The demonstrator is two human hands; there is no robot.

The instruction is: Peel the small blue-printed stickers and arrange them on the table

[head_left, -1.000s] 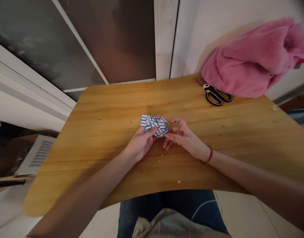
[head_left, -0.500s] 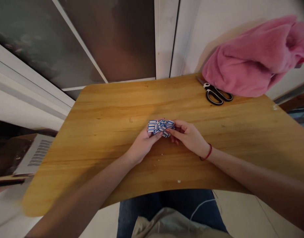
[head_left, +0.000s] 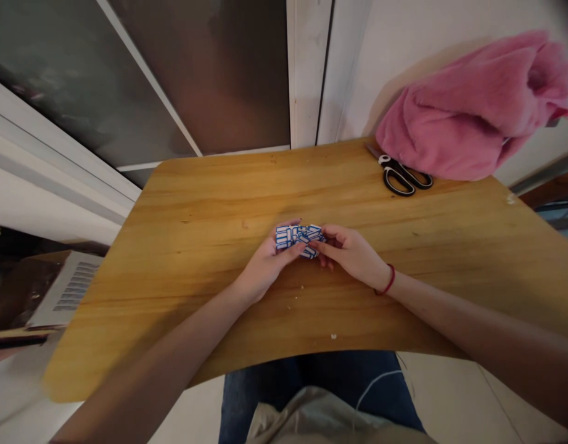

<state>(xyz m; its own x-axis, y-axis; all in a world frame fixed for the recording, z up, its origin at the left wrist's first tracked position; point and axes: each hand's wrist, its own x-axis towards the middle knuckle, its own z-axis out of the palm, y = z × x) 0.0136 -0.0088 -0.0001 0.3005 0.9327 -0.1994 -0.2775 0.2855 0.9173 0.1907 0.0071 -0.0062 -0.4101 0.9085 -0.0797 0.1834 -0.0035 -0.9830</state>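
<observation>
A puzzle cube [head_left: 288, 234] made of uneven white blocks with blue edges is held between my two hands, above the middle of the table. Its layers look twisted, with blocks jutting at different angles. My left hand [head_left: 269, 259] wraps its left side, thumb along the near face and fingers behind. On the right side, my right hand [head_left: 353, 250] grips it with the thumb on the front and the other fingers behind and under. The two thumb tips nearly meet. A red cord circles my right wrist. The back of the cube is hidden by my fingers.
Black-handled scissors [head_left: 401, 179] lie at the back right of the wooden table [head_left: 209, 216], against a pink plush bundle [head_left: 454, 117]. Small white crumbs [head_left: 333, 337] dot the near part. A cardboard box [head_left: 66, 290] stands left of the table; a glass door [head_left: 219, 74] is behind.
Some blocks of the puzzle cube sit at slightly different angles between my fingers. My left thumb lies a little further to the right across it. Both hands keep their hold.
</observation>
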